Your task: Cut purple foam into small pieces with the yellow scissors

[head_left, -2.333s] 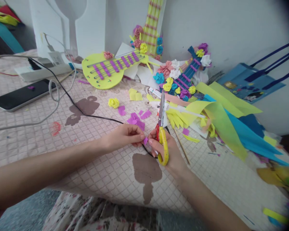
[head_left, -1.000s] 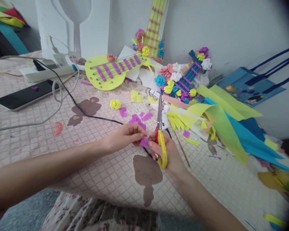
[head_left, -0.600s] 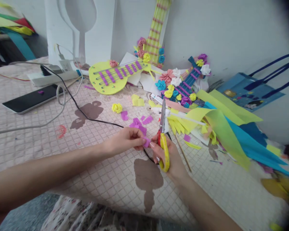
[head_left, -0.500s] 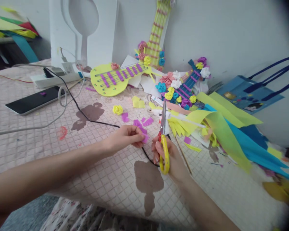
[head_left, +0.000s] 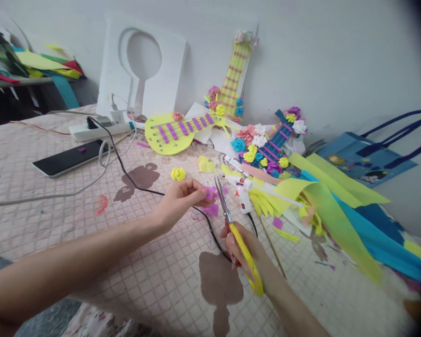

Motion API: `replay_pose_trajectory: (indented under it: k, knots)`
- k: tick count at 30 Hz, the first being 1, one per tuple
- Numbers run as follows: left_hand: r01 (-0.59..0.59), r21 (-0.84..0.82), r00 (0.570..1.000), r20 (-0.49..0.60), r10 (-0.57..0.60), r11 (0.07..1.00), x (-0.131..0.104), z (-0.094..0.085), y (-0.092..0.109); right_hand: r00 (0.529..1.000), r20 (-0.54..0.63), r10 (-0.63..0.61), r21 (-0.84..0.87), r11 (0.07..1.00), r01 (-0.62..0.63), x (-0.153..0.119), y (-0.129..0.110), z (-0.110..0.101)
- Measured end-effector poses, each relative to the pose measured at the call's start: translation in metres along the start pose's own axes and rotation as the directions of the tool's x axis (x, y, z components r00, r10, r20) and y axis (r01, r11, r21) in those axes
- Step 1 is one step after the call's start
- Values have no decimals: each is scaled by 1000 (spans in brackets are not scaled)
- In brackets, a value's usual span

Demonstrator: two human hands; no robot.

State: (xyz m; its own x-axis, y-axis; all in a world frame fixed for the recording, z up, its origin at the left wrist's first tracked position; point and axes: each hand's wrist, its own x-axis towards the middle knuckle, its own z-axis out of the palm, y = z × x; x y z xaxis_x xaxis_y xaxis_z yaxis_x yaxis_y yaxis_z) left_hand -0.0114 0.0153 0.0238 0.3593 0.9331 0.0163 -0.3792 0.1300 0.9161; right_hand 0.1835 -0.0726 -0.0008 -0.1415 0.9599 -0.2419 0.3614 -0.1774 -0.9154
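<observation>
My left hand (head_left: 185, 203) pinches a small piece of purple crepe paper (head_left: 210, 192) between thumb and fingers, above the quilted cloth. In my right hand (head_left: 243, 245) is a pair of scissors (head_left: 239, 234) with yellow and red handles. The blades point up and left, their tips close to the purple piece. Another purple scrap (head_left: 211, 210) lies just below. A yellow paper flower (head_left: 178, 174) rests behind my left hand. A black cord (head_left: 210, 224) runs across the cloth beneath both hands.
A yellow paper guitar (head_left: 170, 134) and a flower-covered blue one (head_left: 279, 140) lie at the back. A white glue gun (head_left: 244, 199), a thin stick (head_left: 273, 245) and crepe strips (head_left: 337, 224) are to the right. A phone (head_left: 68, 158) and power strip (head_left: 101, 131) sit left.
The scissors have tilted from nearly upright towards the left, their tips now nearer the purple piece. My left hand still pinches the paper. The view has shifted, so the scene sits lower.
</observation>
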Motion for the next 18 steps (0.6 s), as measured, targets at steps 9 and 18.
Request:
replay_pose_trajectory:
  k: [9, 18]
  knots:
    - [-15, -26, 1000, -15, 14, 1000, -2, 2, 1, 996, -19, -89, -168, 982, 84, -3, -9, 2]
    - [11, -40, 999, -34, -12, 999, -2, 3, 1, 997, -30, -74, -183, 981, 67, -3, -13, 4]
